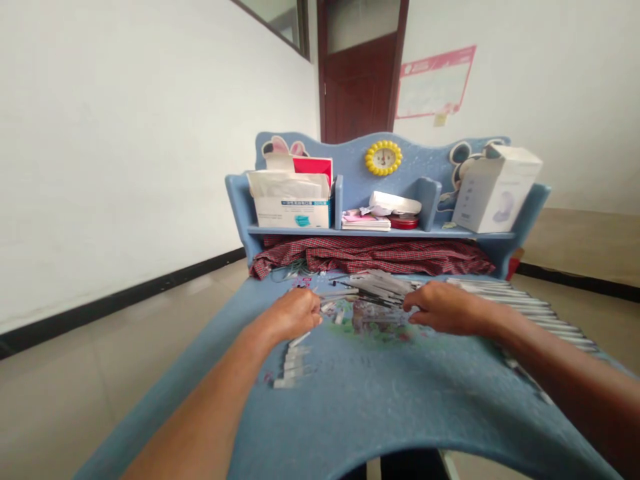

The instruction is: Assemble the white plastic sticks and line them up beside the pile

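Note:
My left hand (297, 313) is closed, its fingertips at the left ends of some thin, pale sticks. Blur hides what it pinches. My right hand (443, 307) has its fingers curled in at the right end of a loose pile of slim grey-and-white sticks (383, 285), shaped like pens or refills; whether it grips one is hidden. Below my left hand lies a short column of small whitish pieces (293, 367). Beside my right forearm, many similar slim sticks (530, 310) lie side by side in a row.
The blue desk (370, 393) carries a faded printed picture under the pile. Behind it, a red checked cloth (380, 255) lies bunched below a shelf with a mask box (293, 207), a white box (495, 190), booklets (365, 222) and a yellow flower-shaped clock (383, 158).

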Motion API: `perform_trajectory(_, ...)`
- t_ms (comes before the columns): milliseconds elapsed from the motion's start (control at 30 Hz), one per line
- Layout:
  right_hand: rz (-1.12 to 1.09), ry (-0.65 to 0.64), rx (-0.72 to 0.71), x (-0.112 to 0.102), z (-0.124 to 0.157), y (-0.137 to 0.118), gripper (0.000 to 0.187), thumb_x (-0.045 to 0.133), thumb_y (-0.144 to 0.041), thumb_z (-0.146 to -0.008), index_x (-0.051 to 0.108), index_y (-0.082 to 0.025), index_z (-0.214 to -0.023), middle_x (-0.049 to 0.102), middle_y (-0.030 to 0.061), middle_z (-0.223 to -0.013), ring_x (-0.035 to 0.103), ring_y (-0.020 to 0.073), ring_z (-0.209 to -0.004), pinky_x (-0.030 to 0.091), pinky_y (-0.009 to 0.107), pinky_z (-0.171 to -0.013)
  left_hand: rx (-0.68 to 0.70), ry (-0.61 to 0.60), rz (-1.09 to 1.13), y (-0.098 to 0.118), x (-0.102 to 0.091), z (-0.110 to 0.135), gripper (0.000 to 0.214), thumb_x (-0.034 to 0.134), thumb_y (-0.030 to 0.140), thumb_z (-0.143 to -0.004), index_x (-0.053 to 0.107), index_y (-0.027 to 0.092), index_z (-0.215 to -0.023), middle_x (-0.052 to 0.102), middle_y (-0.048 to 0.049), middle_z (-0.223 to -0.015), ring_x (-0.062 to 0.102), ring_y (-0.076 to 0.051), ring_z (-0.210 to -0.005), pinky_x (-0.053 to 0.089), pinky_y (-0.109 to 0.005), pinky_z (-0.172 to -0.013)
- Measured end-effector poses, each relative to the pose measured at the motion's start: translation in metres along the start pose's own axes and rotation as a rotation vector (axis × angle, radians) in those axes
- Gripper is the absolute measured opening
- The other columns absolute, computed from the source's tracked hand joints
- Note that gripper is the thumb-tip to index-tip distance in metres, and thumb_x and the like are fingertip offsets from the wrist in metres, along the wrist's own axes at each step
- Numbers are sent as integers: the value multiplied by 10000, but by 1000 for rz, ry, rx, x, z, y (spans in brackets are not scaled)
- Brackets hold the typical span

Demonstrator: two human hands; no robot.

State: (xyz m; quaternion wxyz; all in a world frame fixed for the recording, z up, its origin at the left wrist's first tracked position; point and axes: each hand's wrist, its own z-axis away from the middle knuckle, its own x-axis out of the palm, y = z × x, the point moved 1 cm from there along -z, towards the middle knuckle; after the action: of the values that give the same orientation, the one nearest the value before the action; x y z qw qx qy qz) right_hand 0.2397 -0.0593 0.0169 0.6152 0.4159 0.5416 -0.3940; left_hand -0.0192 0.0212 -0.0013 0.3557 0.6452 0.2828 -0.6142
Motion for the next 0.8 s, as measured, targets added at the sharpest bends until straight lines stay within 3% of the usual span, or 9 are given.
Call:
perform_trajectory(133, 32, -17, 12, 10, -31, -16, 243, 483, -246, -761, 671, -210, -909, 682, 87, -856, 623, 233, -818, 423, 294, -670, 12, 47, 29, 1, 1, 0, 153, 517, 264, -698, 593, 174, -599, 532, 11, -543, 497, -128, -555, 253, -220, -485)
perform_trajectory(333, 101, 35, 173, 22, -63, -18, 283, 459, -283, -784, 645, -193, -977, 669, 132, -932, 625, 275, -868, 458, 339, -689, -5, 96, 39, -3, 4, 1, 144, 498, 254, -714, 588, 175, -634, 539, 7, -558, 494, -124, -547, 241, -224, -489)
perform_trajectory(467, 119, 100, 262, 26, -73, -15, 325, 432, -319, -813, 625, -150, -1012, 652, 174, -967, 621, 295, -892, 465, 363, -710, -19, 104, 44, -5, 4, 0, 163, 490, 271, -731, 592, 176, -646, 554, 0, -576, 501, -128, -557, 251, -227, -504)
perform_trajectory(800, 46, 101, 331, 34, -76, -6, 310, 405, -232, -802, 647, -102, -947, 665, 185, -929, 637, 273, -865, 461, 314, -695, -17, 114, 51, -5, 5, -1, 179, 487, 288, -745, 584, 174, -647, 546, 6, -565, 491, -123, -545, 243, -231, -501)
